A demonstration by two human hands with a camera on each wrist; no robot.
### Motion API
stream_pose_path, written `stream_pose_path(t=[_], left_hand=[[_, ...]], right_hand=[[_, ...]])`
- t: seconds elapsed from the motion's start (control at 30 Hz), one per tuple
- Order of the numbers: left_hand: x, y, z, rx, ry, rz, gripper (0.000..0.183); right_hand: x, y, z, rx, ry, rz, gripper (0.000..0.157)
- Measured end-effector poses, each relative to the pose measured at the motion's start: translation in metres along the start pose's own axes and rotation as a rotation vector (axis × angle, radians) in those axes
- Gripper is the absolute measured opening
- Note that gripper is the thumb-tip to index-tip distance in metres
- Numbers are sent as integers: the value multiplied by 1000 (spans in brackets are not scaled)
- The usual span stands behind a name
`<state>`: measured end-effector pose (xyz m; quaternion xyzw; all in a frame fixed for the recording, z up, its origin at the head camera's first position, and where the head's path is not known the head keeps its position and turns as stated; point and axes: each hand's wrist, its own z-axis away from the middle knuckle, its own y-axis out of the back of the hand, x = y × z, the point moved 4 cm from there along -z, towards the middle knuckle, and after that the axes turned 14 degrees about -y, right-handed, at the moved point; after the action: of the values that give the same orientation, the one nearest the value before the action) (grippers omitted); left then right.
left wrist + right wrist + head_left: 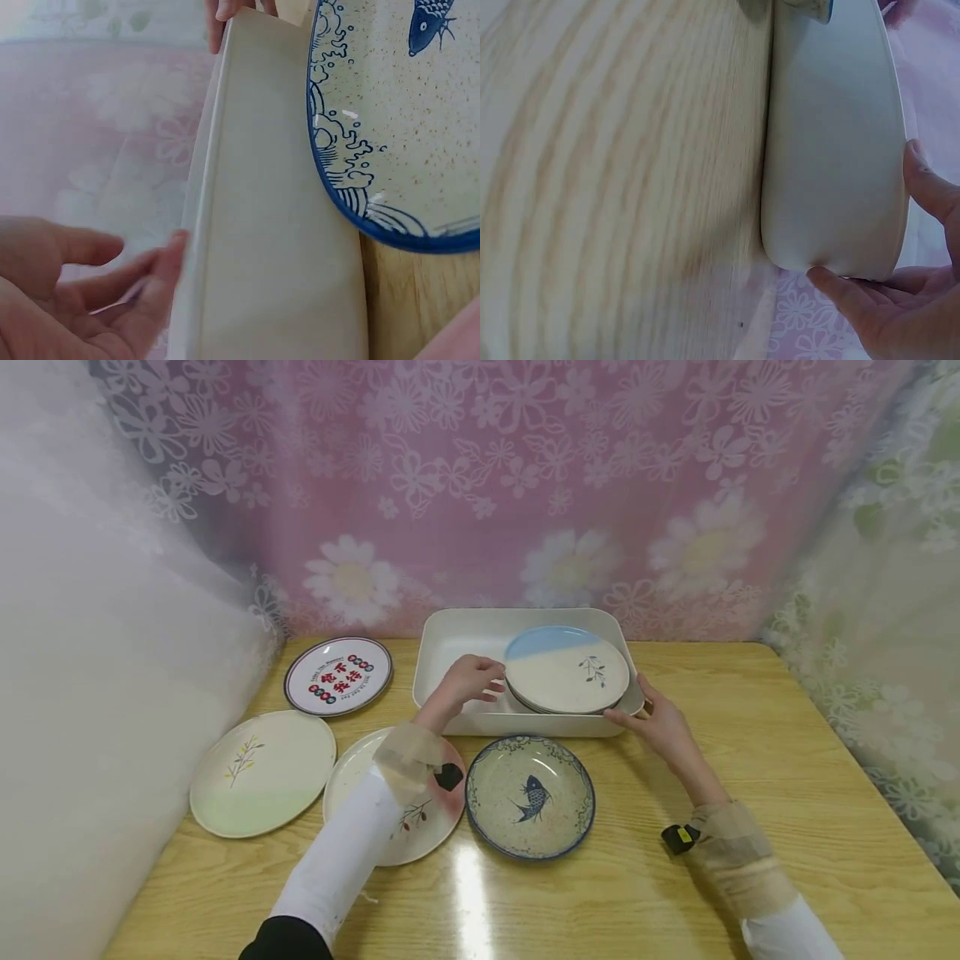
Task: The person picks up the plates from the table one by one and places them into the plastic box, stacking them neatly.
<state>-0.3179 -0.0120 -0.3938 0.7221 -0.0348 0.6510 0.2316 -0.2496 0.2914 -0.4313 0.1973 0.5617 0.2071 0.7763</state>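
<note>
A white rectangular bin point(465, 725) stands at the back of the table. In its right half lies a stack of plates, the top one a cream and blue plate point(558, 681) with a leaf sprig. My left hand point(468, 683) hovers over the bin at the stack's left edge, fingers loosely bent, holding nothing; whether its fingertips touch the plate I cannot tell. My right hand point(656, 717) holds the bin's front right corner. In the right wrist view, the right thumb point(928, 180) lies at the rim and the other fingers rest against the bin's end.
A bowl-like plate with a blue fish point(531, 797) sits before the bin. Left of it are a cream and pink plate point(431, 831), partly under my left forearm, a cream and green plate point(262, 772) and a white plate with red characters point(337, 677). Flowered cloth point(480, 485) hangs behind.
</note>
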Motion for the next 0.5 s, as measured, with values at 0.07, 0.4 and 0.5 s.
stream_pose_path(t=[0.07, 0.4, 0.5], left_hand=[[6, 6, 4, 66, -72, -25, 36], [20, 35, 31, 258, -344, -182, 25], [17, 45, 41, 298, -370, -272, 24]], right_hand=[[-1, 0, 0, 10, -1, 34, 107], [-13, 0, 11, 198, 116, 164, 97], [-23, -1, 21, 293, 225, 140, 81]])
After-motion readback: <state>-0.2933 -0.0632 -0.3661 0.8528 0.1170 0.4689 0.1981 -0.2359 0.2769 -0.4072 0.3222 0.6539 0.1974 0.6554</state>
